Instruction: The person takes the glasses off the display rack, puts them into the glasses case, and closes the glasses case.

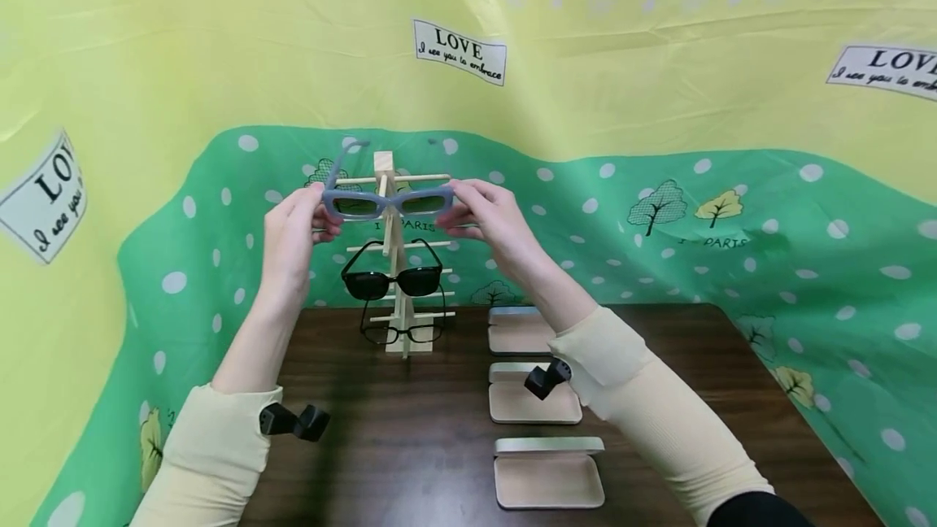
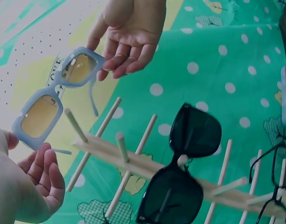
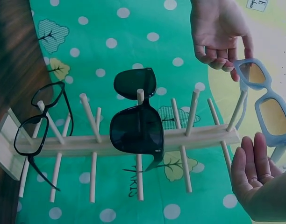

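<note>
Blue-grey framed sunglasses point(image 1: 424, 202) are level in front of the top of a wooden display stand point(image 1: 384, 162). My left hand point(image 1: 289, 230) pinches their left end between thumb and fingers. At the opposite end my right hand point(image 1: 494, 222) pinches the frame near the hinge. One temple arm sticks up behind the left side in the head view. In the left wrist view the tinted lenses point(image 2: 40, 115) show beyond the stand's top pegs. Below on the stand hang black sunglasses point(image 1: 368, 285), and lower still, thin black-framed eyeglasses point(image 3: 40, 135).
Three open glasses cases stand in a column right of the stand: a far one point(image 1: 520, 338), a middle one point(image 1: 534, 405) and a near one point(image 1: 549, 485). They lie on a dark wooden table point(image 1: 410, 437). A green and yellow printed cloth point(image 1: 659, 104) hangs behind.
</note>
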`<state>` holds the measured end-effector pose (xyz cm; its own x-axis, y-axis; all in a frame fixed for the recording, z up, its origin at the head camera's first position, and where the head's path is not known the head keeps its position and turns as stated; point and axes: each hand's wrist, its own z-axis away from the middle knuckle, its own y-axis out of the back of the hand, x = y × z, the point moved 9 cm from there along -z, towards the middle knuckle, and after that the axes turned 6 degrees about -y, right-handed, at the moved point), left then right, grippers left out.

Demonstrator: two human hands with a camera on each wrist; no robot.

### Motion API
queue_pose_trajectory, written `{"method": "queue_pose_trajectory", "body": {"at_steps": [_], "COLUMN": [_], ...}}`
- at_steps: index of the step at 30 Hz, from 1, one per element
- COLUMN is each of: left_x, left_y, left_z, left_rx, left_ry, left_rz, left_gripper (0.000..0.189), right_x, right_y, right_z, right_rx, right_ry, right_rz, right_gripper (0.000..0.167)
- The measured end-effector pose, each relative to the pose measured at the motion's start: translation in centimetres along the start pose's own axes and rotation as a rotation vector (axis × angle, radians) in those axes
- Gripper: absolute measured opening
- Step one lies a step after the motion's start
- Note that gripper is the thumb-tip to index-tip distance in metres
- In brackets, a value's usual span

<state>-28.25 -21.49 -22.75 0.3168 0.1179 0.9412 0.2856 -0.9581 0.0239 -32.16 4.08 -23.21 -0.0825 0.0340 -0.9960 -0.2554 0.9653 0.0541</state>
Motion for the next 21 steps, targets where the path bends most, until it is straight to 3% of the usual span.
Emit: {"method": "queue_pose_trajectory", "body": {"at_steps": [10,21], "left_x": [0.7,-0.9], "left_y": [-2.8,-6.7], "left_z": [2.7,5.4], "left_rx": [-0.008,-0.083], "left_ry": [-0.172,-0.143], "left_rz": [-0.013,-0.038], "left_gripper": [0.036,0.039], "right_x": [0.6,2.8], "right_y": [3.0,6.7], "right_z": [2.8,5.7], "right_rx": [0.029,0.079], "right_ry": [0.061,0.062], "right_rz": [-0.013,-0.05], "right_gripper": [0.038,0.035]}}
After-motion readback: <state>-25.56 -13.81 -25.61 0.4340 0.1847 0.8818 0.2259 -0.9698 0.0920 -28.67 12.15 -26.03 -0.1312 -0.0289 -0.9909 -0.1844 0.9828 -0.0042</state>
